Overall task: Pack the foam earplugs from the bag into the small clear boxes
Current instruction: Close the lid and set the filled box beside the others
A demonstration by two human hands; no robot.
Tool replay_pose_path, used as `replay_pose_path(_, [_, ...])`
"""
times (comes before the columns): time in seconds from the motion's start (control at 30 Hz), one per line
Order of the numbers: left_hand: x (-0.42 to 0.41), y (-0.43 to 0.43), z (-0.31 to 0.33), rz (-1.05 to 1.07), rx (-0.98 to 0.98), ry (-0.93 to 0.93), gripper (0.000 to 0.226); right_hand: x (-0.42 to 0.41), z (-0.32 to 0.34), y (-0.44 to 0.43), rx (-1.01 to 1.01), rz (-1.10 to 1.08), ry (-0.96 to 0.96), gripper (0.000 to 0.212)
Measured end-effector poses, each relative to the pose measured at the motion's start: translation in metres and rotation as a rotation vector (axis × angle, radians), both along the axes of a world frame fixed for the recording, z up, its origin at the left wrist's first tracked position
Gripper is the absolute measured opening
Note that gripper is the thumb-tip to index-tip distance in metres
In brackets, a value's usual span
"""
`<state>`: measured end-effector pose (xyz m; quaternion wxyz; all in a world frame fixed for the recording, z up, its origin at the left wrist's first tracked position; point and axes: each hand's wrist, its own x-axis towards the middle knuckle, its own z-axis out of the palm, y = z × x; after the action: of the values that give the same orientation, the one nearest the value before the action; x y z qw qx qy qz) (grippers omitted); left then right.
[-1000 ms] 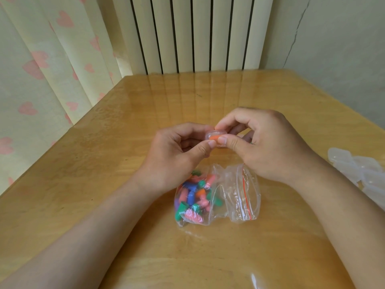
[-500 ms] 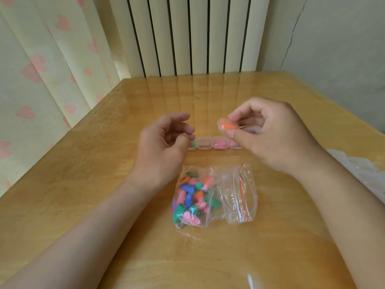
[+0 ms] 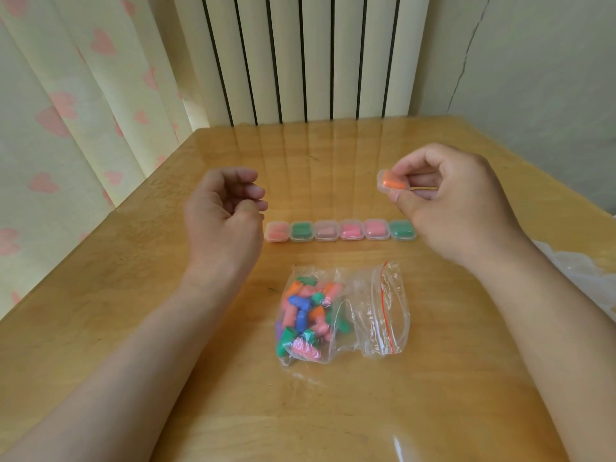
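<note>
One rounded clear plastic box [image 3: 390,184], foam-filled

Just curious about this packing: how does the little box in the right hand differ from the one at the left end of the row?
The held box shows orange foam; the left-end box shows pink. The held box is pinched, tilted, by the fingers of the right hand above the table; the left-end box lies flat on it, first in a row of six. Both are small, clear and filled.
</note>
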<state>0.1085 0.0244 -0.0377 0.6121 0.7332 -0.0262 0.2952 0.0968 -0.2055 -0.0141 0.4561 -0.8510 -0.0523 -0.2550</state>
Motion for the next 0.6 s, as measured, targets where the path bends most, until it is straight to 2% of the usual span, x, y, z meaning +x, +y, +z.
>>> replay_pose_path(0.43, [0.000, -0.001, -0.004, -0.048, 0.080, 0.002, 0.038, 0.005, -0.003, -0.007, 0.015, -0.003, 0.047, 0.014])
replay_pose_path(0.6, [-0.004, -0.004, -0.003, -0.289, 0.156, 0.137, 0.030, -0.002, -0.017, 0.024, -0.012, 0.209, 0.079, 0.014])
